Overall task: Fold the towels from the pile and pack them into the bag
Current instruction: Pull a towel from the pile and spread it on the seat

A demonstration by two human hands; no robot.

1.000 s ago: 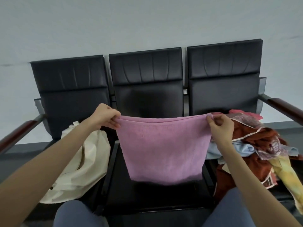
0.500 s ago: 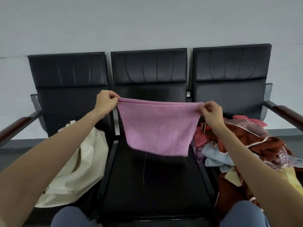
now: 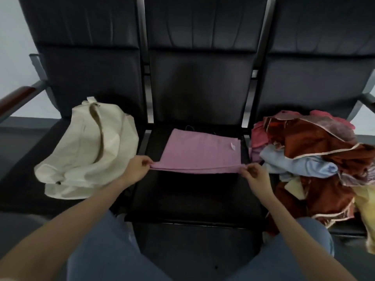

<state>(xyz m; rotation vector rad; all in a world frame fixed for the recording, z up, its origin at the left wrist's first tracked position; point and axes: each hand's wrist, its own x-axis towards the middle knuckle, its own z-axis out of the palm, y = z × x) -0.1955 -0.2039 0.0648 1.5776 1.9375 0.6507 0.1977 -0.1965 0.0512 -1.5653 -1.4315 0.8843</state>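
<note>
No readable text, brand, number or sign anywhere in view. Only candidate: small white tag (image 3: 232,146) at far right corner of pink towel (image 3: 199,153) on middle seat (too small and blurred, no characters resolve). Cream bag (image 3: 89,147) on left seat: no print visible. Towel pile (image 3: 312,159) on right seat: patterns only, no lettering.

Dim, soft light falling evenly; black leather three-seat bench (image 3: 198,88) showing faint sheen; slight blur overall; wide-angle bending bench's outer backrests.
</note>
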